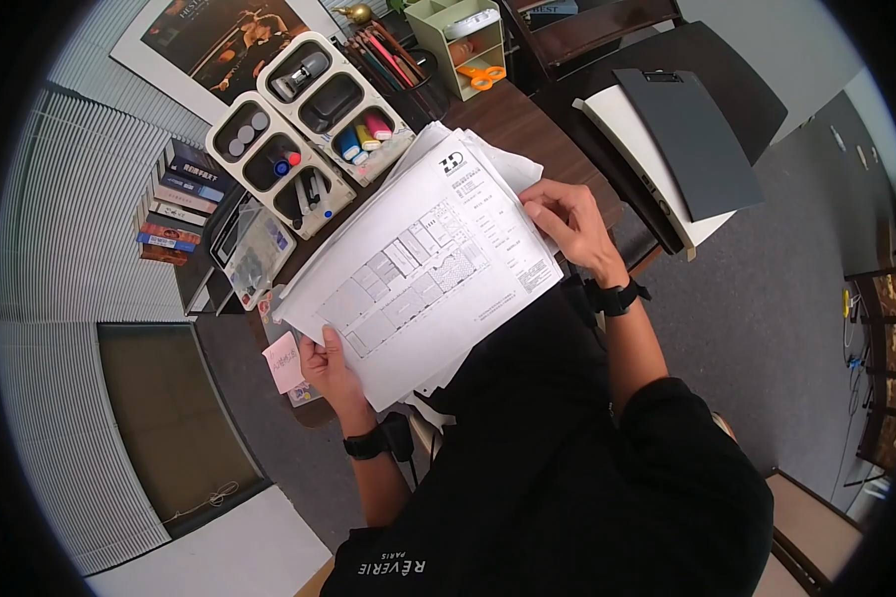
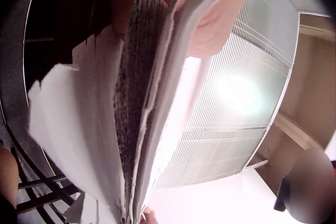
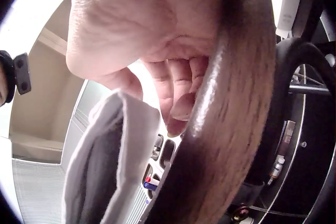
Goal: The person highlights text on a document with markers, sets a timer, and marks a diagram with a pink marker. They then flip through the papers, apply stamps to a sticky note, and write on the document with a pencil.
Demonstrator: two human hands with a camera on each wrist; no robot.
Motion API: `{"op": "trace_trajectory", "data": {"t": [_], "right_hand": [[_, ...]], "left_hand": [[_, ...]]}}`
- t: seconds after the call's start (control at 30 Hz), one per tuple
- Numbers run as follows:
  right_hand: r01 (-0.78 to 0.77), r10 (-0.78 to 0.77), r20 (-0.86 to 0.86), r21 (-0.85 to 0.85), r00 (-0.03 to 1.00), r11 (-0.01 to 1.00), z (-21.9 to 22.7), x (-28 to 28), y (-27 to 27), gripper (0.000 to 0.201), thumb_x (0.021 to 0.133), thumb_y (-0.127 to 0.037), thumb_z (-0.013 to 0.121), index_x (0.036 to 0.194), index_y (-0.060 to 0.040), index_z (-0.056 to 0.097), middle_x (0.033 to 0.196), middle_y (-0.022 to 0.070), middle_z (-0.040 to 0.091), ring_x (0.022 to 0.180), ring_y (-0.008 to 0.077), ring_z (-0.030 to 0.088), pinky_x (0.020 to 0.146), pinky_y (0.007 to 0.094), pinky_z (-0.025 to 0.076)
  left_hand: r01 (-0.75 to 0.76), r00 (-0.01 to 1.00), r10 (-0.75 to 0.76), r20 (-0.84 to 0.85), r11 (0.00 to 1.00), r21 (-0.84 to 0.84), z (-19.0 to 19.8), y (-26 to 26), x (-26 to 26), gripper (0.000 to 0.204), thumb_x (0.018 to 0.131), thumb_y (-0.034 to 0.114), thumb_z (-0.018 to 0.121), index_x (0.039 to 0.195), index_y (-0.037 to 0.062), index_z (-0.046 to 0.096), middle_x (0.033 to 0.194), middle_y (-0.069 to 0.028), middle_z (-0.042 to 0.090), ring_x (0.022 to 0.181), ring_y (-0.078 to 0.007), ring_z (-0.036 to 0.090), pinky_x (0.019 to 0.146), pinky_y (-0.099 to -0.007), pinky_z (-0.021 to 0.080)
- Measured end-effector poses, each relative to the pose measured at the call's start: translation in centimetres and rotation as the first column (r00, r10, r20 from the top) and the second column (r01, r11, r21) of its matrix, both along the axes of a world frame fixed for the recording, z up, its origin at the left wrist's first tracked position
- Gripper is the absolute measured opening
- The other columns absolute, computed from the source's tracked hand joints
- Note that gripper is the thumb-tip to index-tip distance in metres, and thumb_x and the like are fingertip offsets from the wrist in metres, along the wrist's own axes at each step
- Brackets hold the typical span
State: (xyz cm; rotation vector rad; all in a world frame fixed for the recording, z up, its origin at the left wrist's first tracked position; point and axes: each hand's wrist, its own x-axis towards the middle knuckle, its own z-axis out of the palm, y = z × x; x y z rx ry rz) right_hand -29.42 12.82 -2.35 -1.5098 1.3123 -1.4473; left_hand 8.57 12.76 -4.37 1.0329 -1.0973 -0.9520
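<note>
A thick stack of papers [image 1: 418, 269], topped by a printed floor plan, lies slanted across the desk and in front of the torso. My left hand [image 1: 331, 373] grips its lower left edge, with the thumb on the top sheet. The left wrist view shows the layered edge of the stack [image 2: 168, 92] and a loose, bent sheet [image 2: 79, 119] hanging beside it. At the upper right edge, my right hand [image 1: 575, 224] holds the stack, fingers bent and thumb at the margin. In the right wrist view, the thumb meets the stack's corner [image 3: 123, 124], the other fingers beyond it.
Beige organizers [image 1: 314, 114] with markers and small items stand behind the papers, beside a pencil holder [image 1: 388, 60] and orange scissors [image 1: 486, 77]. Books [image 1: 184, 199] and a pink note [image 1: 284, 363] are at left. A dark clipboard [image 1: 692, 139] lies on a chair at right.
</note>
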Motion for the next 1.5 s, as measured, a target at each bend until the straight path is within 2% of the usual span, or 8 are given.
{"op": "trace_trajectory", "data": {"t": [0.07,0.17,0.47,0.77,1.5], "right_hand": [[0.061,-0.058,-0.076,0.036,0.995,0.998,0.44,0.39,0.06,0.021,0.093,-0.016,0.067,0.090,0.0031,0.073,0.066,0.0077,0.063,0.054,0.0115,0.050,0.052,0.0299,0.035],[0.075,-0.069,-0.065,0.093,0.995,0.993,-0.24,0.36,-0.05,0.023,0.091,-0.019,0.073,0.085,0.0029,0.073,0.066,0.0071,0.064,0.054,0.0110,0.048,0.051,0.0301,0.035],[0.085,-0.082,-0.053,0.052,0.995,0.995,-0.39,0.44,-0.06,0.020,0.091,-0.016,0.072,0.084,0.0030,0.072,0.059,0.0042,0.058,0.053,0.0089,0.044,0.050,0.0296,0.033],[0.076,-0.072,-0.087,0.051,0.994,0.996,-0.21,0.34,-0.07,0.021,0.092,-0.018,0.071,0.084,0.0020,0.074,0.063,0.0081,0.063,0.052,0.0116,0.048,0.050,0.0302,0.034],[0.066,-0.060,-0.092,0.055,0.994,0.996,0.18,0.29,0.00,0.021,0.092,-0.018,0.071,0.085,0.0021,0.074,0.064,0.0081,0.064,0.052,0.0116,0.050,0.050,0.0298,0.035]], "left_hand": [[0.001,1.000,-0.001,0.004,1.000,0.001,-0.16,-0.01,0.18,0.031,0.101,0.014,0.063,0.125,-0.0054,0.059,0.111,-0.0118,0.072,0.095,-0.0125,0.069,0.086,-0.0256,0.053],[0.005,1.000,-0.005,0.009,1.000,0.000,-0.30,-0.11,0.35,0.031,0.101,0.014,0.064,0.125,-0.0054,0.059,0.112,-0.0115,0.072,0.096,-0.0125,0.068,0.087,-0.0256,0.052],[0.009,1.000,-0.009,0.012,1.000,0.000,0.11,0.02,0.04,0.030,0.101,0.015,0.064,0.124,-0.0053,0.060,0.111,-0.0108,0.072,0.095,-0.0115,0.067,0.086,-0.0249,0.052],[0.001,1.000,-0.001,0.010,1.000,0.019,0.18,0.09,-0.07,0.030,0.101,0.014,0.062,0.125,-0.0052,0.059,0.112,-0.0109,0.072,0.095,-0.0119,0.068,0.086,-0.0252,0.052],[0.001,1.000,-0.001,0.012,1.000,0.000,-0.08,-0.08,0.12,0.028,0.101,0.013,0.062,0.123,-0.0052,0.060,0.110,-0.0108,0.072,0.092,-0.0118,0.068,0.084,-0.0248,0.053]]}}
